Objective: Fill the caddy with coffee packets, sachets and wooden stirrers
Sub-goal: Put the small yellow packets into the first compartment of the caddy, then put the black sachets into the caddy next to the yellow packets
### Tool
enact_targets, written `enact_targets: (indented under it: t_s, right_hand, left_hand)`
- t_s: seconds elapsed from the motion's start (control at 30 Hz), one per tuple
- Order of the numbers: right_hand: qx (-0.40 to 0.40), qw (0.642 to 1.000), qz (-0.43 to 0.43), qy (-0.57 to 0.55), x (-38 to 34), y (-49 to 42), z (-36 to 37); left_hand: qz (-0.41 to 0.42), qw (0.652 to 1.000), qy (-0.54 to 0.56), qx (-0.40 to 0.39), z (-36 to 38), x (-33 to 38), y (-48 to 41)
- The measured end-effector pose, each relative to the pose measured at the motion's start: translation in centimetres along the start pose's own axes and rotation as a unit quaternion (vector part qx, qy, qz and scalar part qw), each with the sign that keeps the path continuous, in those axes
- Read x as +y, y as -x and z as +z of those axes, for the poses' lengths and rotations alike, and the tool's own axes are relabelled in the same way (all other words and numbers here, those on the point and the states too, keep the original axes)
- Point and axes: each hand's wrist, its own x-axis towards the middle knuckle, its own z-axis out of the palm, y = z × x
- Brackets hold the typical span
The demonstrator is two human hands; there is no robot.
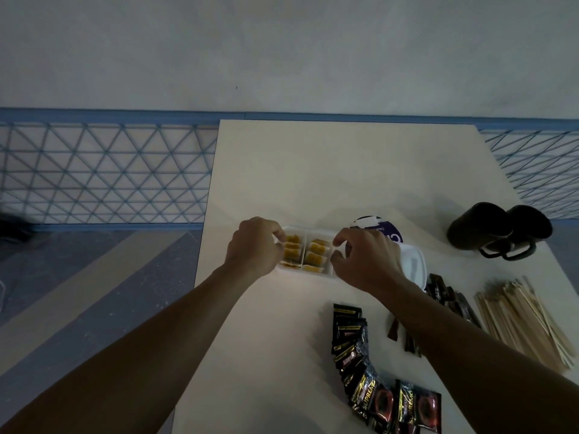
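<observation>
A white caddy [308,232] with three compartments lies on the white table [344,170]. Yellow sachets [316,255] fill its left and middle compartments. My left hand [253,249] grips the caddy's left end with curled fingers. My right hand [366,258] is curled over the right compartment, with thumb and fingers at its edge; what lies under it is hidden. A chain of black coffee packets [360,349] runs along the near table. Brown stick sachets [445,292] lie partly under my right forearm. Wooden stirrers [523,321] are piled at the right.
Two dark mugs [498,230] stand at the back right. A round purple and white container [382,228] sits behind the caddy, and a white lid [413,264] lies beside my right hand. The table's left edge drops to a floor with blue mesh fencing.
</observation>
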Motion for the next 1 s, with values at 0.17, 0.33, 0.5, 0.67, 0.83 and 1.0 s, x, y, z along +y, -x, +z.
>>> enact_targets:
  t_s: [0.17, 0.33, 0.5, 0.67, 0.83, 1.0]
  right_hand:
    - [0.012, 1.0, 0.009, -0.002, 0.4, 1.9, -0.8]
    - [0.017, 0.999, 0.028, -0.004, 0.9, 4.0, -1.2]
    - [0.015, 0.999, 0.044, -0.008, 1.9, 6.4, -1.0]
    - [-0.021, 0.998, 0.062, -0.022, 2.8, 8.9, -0.2]
    - [-0.099, 0.989, 0.065, -0.084, 3.9, 11.2, 1.0]
    - [-0.169, 0.97, 0.085, -0.152, 5.4, 12.7, 1.9]
  left_hand:
    - [0.016, 1.0, -0.002, -0.006, -0.1, -0.1, 1.3]
    - [0.022, 0.999, -0.009, -0.022, 0.3, 0.4, 2.5]
    - [0.029, 0.999, -0.011, -0.04, 1.0, 1.1, 3.9]
    - [0.038, 0.996, 0.012, -0.075, 2.5, 1.9, 5.8]
    - [0.045, 0.986, 0.052, -0.152, 4.2, 3.0, 7.8]
    - [0.008, 0.964, 0.028, -0.263, 6.7, 3.9, 9.4]
